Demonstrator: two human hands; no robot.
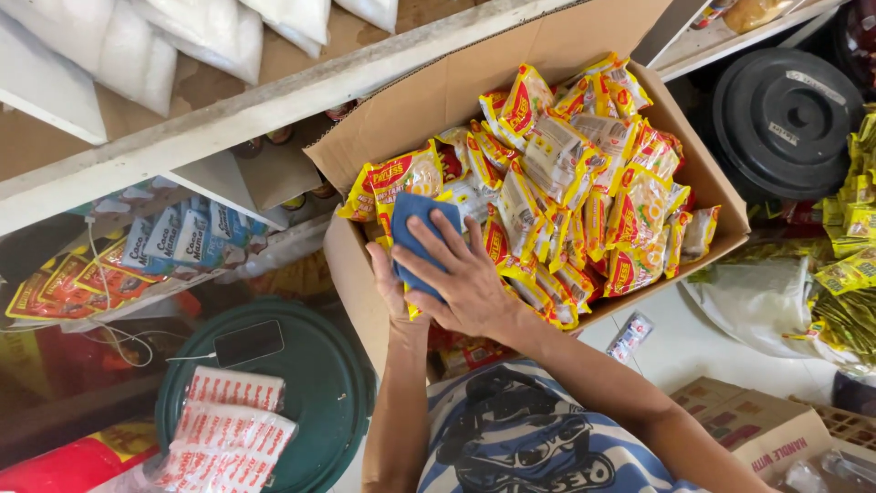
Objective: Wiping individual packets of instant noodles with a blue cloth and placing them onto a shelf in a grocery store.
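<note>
1. Head view showed us, at far left, a green round lid (319, 383) carrying red-and-white packets (224, 429) and a dark phone (248, 342).
2. We saw our left hand (391, 283) curled under a blue cloth (422, 239), gripping it from below.
3. We saw our right hand (465, 283) spread flat on that cloth, fingers splayed, pressing rather than closing.
4. We noted the cloth lay at the near-left corner of the cardboard box (438, 100), against yellow noodle packets (566, 183).
5. Farthest right stood a black round lid (785, 119).
</note>
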